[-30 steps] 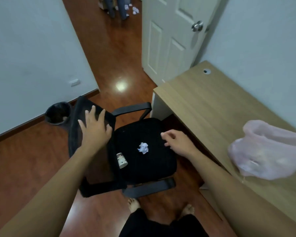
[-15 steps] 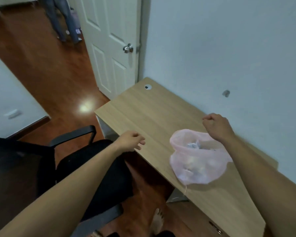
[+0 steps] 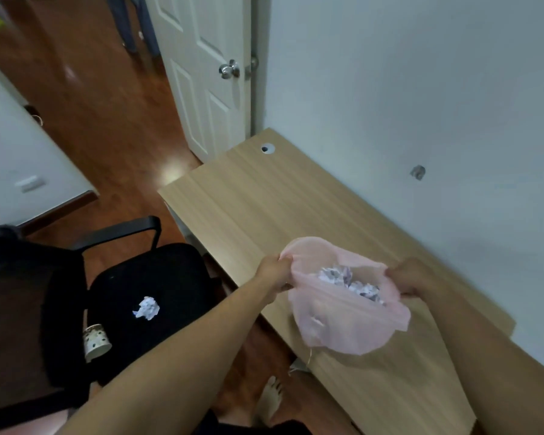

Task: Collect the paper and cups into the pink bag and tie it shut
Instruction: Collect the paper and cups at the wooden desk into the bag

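Pink bag [image 3: 343, 324], black chair [image 3: 157, 277]

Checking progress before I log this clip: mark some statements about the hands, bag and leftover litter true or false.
The left hand and right hand grip the mouth of the translucent pink plastic bag over the light wooden desk. True.
The bag is tied shut. False: its mouth is held open, crumpled paper visible inside.
A crumpled white paper ball lies on the black office chair seat. True.
The spotted white paper cup stands on the desk. False: it lies on the chair.
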The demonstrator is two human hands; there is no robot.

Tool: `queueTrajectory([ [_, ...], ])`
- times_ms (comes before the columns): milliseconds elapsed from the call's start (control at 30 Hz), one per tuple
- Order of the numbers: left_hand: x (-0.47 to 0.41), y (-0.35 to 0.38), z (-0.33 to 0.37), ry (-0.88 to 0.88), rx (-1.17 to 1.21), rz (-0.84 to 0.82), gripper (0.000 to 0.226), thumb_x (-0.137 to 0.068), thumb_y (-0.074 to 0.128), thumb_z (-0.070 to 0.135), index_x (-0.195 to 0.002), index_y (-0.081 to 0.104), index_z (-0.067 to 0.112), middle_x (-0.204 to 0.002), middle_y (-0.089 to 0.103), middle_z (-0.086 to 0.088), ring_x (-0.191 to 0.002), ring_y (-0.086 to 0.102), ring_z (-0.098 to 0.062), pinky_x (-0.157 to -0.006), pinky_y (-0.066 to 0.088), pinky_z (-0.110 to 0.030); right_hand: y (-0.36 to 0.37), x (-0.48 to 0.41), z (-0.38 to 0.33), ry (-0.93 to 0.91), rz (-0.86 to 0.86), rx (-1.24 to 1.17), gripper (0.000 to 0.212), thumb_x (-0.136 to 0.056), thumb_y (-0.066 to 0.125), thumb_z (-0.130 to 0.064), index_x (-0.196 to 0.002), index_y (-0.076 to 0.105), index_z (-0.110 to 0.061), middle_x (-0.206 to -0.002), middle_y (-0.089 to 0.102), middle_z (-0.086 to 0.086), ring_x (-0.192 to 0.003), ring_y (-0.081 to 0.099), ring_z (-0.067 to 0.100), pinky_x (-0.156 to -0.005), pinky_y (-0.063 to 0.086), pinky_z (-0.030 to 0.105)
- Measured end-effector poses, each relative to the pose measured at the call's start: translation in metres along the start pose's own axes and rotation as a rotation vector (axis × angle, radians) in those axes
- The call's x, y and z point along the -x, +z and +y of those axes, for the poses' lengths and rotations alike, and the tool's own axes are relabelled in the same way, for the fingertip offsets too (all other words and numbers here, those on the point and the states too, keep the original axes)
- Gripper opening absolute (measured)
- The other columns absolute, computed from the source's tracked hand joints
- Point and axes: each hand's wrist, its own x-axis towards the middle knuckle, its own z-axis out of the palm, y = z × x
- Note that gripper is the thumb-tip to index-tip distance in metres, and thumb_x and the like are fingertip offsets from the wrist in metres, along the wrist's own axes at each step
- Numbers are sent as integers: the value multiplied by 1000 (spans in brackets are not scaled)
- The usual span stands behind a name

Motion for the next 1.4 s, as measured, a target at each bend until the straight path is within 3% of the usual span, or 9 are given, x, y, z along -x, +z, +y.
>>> queueTrajectory([
  [167,10,-55,15,141,103,122,46,-109,57,45,-118,76,4,-102,82,-17,-90,80,-33,-73,64,-41,0,17,-64,-107,19,-354,33,-105,61,-33,-93,75,-5,-91,73,12,-76,68,29,-63,47,32],
  [267,27,-101,21,215,179,134,59,-103,59,64,-115,83,11,-107,83,-16,-103,81,-34,-94,64,-48,7,26,-112,-208,-29,-563,30,-106,60,-27,-88,73,-8,-87,74,13,-70,65,25,-63,46,32],
  [400,53,-168,21,251,352,174,53,-109,57,51,-125,78,6,-118,80,-22,-113,77,-38,-105,59,-54,31,41,-172,-331,-256,-767,19,-107,71,-22,-100,79,-6,-94,82,13,-73,73,22,-64,56,29],
  [600,71,-267,3,288,529,281,58,-106,59,56,-133,75,7,-128,76,-24,-122,74,-40,-113,53,-58,86,56,-251,-409,-462,-745,26,-98,82,-10,-122,79,0,-114,83,23,-101,79,35,-86,66,47],
  [733,58,-316,-17,268,507,351,57,-108,55,56,-131,76,7,-125,78,-23,-120,75,-39,-112,54,-56,130,59,-297,-464,-283,-438,21,-94,85,-19,-110,79,-7,-95,82,9,-77,77,21,-61,58,30],
  [833,33,-346,-42,209,434,397,58,-102,61,63,-123,81,13,-120,80,-19,-117,77,-36,-112,54,-58,173,47,-325,-438,-175,-328,33,-97,80,-41,-99,80,-9,-99,81,14,-93,76,33,-78,58,42],
  [933,2,-366,-71,106,368,470,54,-92,68,66,-110,86,19,-110,84,-12,-109,79,-32,-108,57,-58,212,33,-347,-445,-85,-229,55,-105,64,-55,-98,79,-3,-94,76,15,-95,72,38,-76,48,38],
  [1167,-56,-385,-142,-107,153,467,47,-100,64,63,-100,86,22,-97,85,2,-100,81,-20,-98,63,-44,297,-20,-376,-448,119,-126,36,-113,50,-30,-89,63,-8,-105,73,26,-95,66,40,-76,36,36],
  [1400,-93,-401,-196,-118,92,518,46,-104,56,64,-104,85,28,-98,85,4,-98,81,-17,-89,63,-35,358,-60,-393,-581,390,-40,40,-116,40,-38,-112,65,-6,-133,55,23,-113,63,46,-91,50,54],
])
